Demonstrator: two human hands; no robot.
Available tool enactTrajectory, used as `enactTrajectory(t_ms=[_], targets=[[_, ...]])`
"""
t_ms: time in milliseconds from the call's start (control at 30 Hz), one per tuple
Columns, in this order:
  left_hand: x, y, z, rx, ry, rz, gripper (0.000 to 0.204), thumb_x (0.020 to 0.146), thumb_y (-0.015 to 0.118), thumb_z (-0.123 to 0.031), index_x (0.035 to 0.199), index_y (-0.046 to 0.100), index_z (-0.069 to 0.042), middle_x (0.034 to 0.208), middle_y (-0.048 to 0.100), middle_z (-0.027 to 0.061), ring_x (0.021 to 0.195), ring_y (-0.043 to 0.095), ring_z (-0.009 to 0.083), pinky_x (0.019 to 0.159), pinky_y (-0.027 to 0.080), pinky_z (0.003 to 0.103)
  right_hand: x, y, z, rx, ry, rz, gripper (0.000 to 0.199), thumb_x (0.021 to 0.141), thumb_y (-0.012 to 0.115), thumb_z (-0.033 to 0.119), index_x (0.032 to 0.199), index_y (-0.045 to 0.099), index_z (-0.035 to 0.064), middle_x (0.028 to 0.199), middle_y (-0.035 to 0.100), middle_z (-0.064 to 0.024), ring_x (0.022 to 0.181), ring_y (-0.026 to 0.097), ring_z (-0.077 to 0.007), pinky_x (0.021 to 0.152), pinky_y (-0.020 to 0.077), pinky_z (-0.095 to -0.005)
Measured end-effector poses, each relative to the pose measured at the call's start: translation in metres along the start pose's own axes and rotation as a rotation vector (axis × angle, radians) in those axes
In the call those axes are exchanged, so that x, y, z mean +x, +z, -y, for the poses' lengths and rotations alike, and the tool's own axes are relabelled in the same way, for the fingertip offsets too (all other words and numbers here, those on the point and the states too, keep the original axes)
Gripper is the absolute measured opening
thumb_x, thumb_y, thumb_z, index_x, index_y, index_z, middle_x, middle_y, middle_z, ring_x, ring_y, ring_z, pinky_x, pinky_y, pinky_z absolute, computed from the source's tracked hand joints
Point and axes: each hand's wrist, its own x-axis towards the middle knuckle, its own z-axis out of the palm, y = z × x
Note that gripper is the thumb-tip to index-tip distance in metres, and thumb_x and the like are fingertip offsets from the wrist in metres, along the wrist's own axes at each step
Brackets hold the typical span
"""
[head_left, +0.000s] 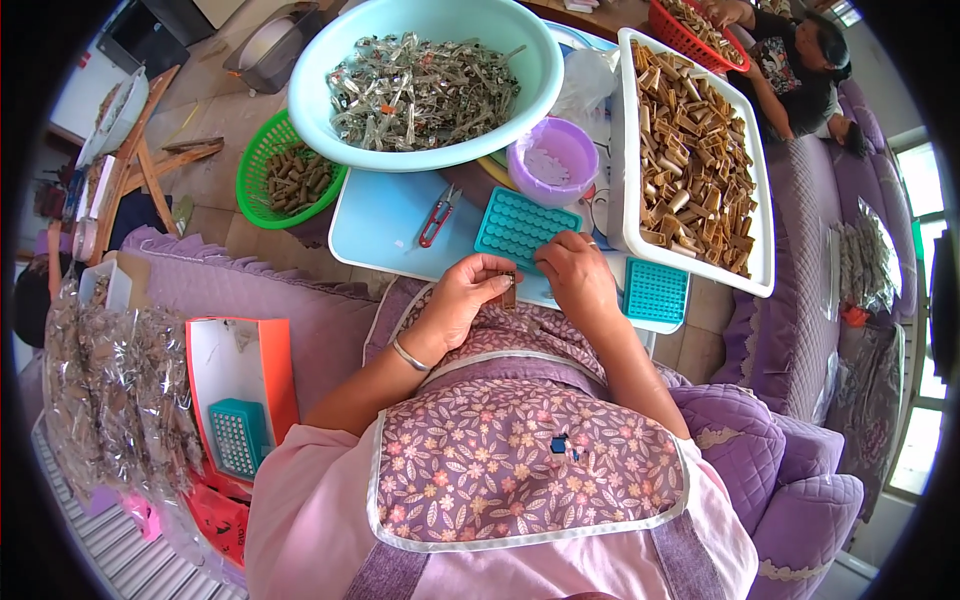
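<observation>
Above my lap, my left hand [462, 302] is closed, pinching a small brown-gold piece [509, 291] between thumb and fingers. It resembles the hollow plastic pieces heaped in the white tray. My right hand [580, 284] is beside it with its fingertips drawn together at the near edge of a teal tray of round cavities [520, 222]. Whatever those fingers hold, if anything, is too small to make out. Red-handled snips [437, 217] lie on the light blue table [385, 225]. A purple tub [552, 160] with small pale pieces stands behind the teal tray.
A large pale-blue basin [425, 157] holds clear plastic pieces. To its left is a green basket [262, 208] of brown pieces. The white tray [632, 140] stands at the right above another teal tray [655, 290]. A person [795, 75] sits at the far right near a red basket [690, 50].
</observation>
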Motion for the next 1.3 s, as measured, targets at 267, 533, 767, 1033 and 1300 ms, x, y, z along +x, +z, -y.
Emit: enactTrajectory(t_ms=[267, 533, 767, 1033, 1300], targets=[[-0.001, -0.002, 0.003, -0.001, -0.018, 0.019, 0.021, 0.090, 0.063, -0.007, 0.109, 0.058, -0.002, 0.106, 0.066, 0.0086, 0.090, 0.062, 0.0126, 0.081, 0.051, 0.026, -0.003, -0.006, 0.021, 0.352, 0.100, -0.056, 0.010, 0.080, 0.064, 0.006, 0.090, 0.062, 0.0050, 0.083, 0.063, -0.0124, 0.081, 0.060, -0.0342, 0.071, 0.0486, -0.0423], [-0.002, 0.000, 0.004, 0.007, 0.017, -0.016, 0.020, 0.088, 0.065, -0.004, 0.107, 0.060, 0.000, 0.095, 0.066, 0.0047, 0.084, 0.061, 0.0099, 0.077, 0.050, 0.024, -0.006, 0.002, 0.020, 0.318, -0.078, -0.052, 0.011, 0.078, 0.066, 0.001, 0.087, 0.061, 0.0035, 0.084, 0.064, -0.0117, 0.081, 0.062, -0.0318, 0.071, 0.0495, -0.0393], [0.000, -0.001, 0.005, 0.031, 0.031, 0.014, 0.019, 0.088, 0.064, -0.002, 0.106, 0.060, 0.002, 0.093, 0.065, 0.0064, 0.081, 0.061, 0.0116, 0.074, 0.049, 0.025, -0.009, 0.003, 0.026, 0.224, -0.001, -0.012, 0.022, 0.080, 0.064, 0.006, 0.100, 0.057, 0.0073, 0.086, 0.064, -0.0121, 0.084, 0.061, -0.0340, 0.072, 0.0497, -0.0415], [0.000, 0.001, 0.003, 0.295, 0.064, -0.029, 0.017, 0.086, 0.063, 0.000, 0.103, 0.060, 0.004, 0.089, 0.065, 0.0071, 0.077, 0.061, 0.0130, 0.071, 0.049, 0.026, -0.012, -0.004, 0.031, 0.002, -0.104, 0.159, 0.023, 0.081, 0.053, 0.010, 0.104, 0.055, 0.0104, 0.089, 0.063, -0.0114, 0.090, 0.061, -0.0316, 0.077, 0.0496, -0.0415], [-0.010, 0.002, -0.001, 0.327, 0.072, 0.016, 0.020, 0.086, 0.062, 0.001, 0.105, 0.058, 0.004, 0.097, 0.066, 0.0094, 0.082, 0.063, 0.0144, 0.075, 0.051, 0.027, -0.009, -0.021, 0.040, 0.145, -0.059, 0.173, 0.019, 0.083, 0.056, 0.010, 0.102, 0.055, 0.0092, 0.093, 0.062, -0.0120, 0.091, 0.060, -0.0333, 0.078, 0.0493, -0.0423]])
